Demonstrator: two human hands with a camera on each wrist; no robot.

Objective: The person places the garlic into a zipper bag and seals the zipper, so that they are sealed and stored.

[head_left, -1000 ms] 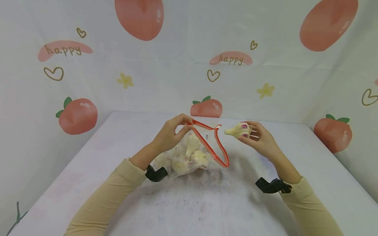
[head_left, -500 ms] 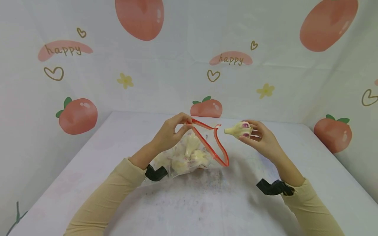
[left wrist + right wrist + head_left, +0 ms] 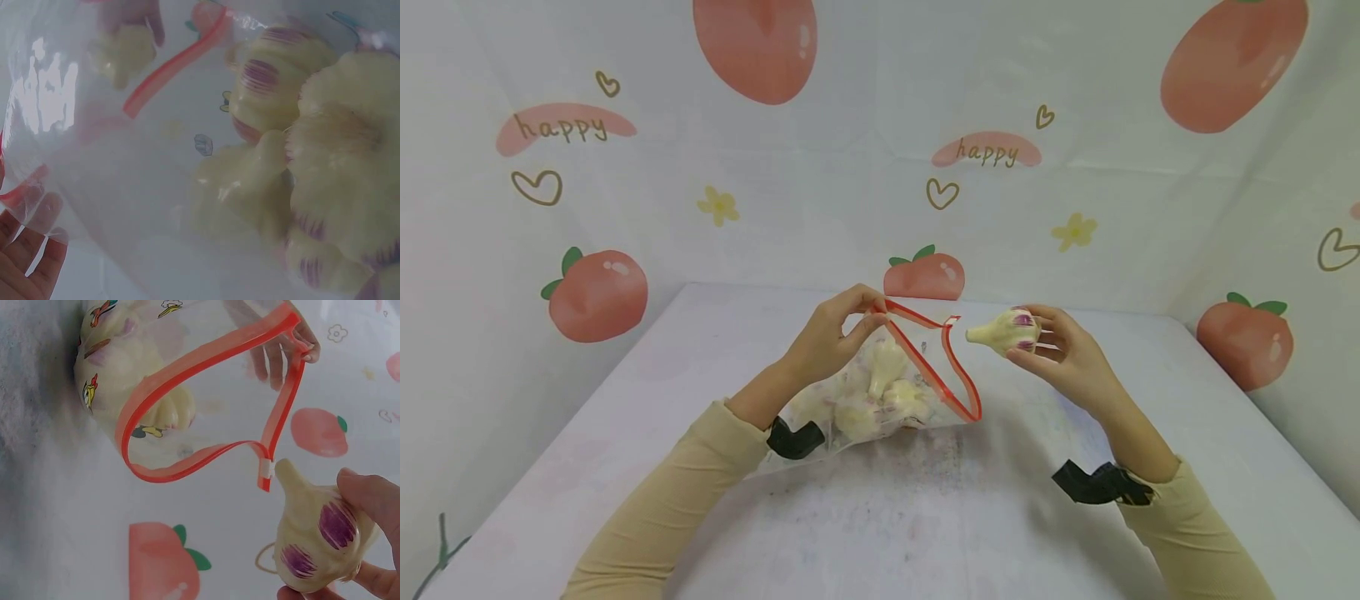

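My left hand [image 3: 838, 333] pinches the top corner of a clear zip bag [image 3: 820, 446] whose red-edged mouth [image 3: 187, 356] gapes toward the right. Inside the bag lie several garlic bulbs [image 3: 350, 150], cream with purple streaks. In my right hand [image 3: 1067, 358] is another garlic bulb [image 3: 325, 531], gripped by its round base between thumb and fingers. Its stem points left at the bag, just outside the mouth. A small white slider [image 3: 266, 469] sits on the red strip close by that stem.
Bag and hands are over a white table [image 3: 910, 533] with faint dark specks. Behind it hangs a white backdrop [image 3: 835, 167] printed with red fruit, hearts and yellow flowers. Each wrist wears a black strap [image 3: 1101, 483].
The right wrist has shifted slightly down and right, while the garlic bulb stays almost level beside the bag's mouth. The left hand has risen a touch with the bag's corner.
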